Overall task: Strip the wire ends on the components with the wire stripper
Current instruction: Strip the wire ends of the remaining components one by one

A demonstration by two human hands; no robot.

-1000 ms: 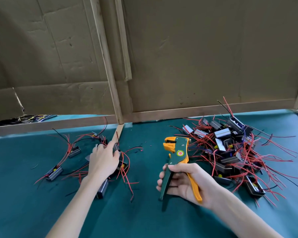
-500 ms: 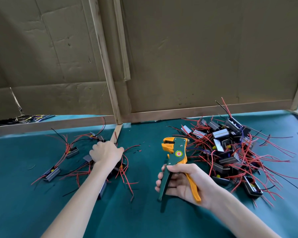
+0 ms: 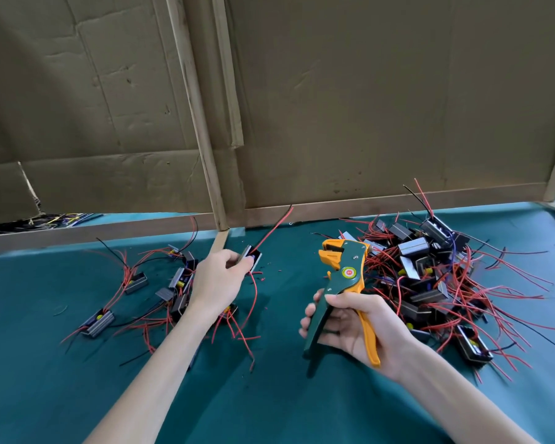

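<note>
Change: your left hand (image 3: 217, 280) was down in the small pile (image 3: 173, 283); now it lifts one component (image 3: 252, 255) off the desk (image 3: 269, 395).
Left grip: curled round that component, with red wires dangling.
Right grip: your right hand (image 3: 353, 328) holds the wire stripper (image 3: 346, 267), handles spread apart.
Meaning: a wire end probably goes in next.

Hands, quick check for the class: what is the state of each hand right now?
Left hand: closed, pinching a small black component with red wires.
Right hand: closed around the handles of the wire stripper.
</note>
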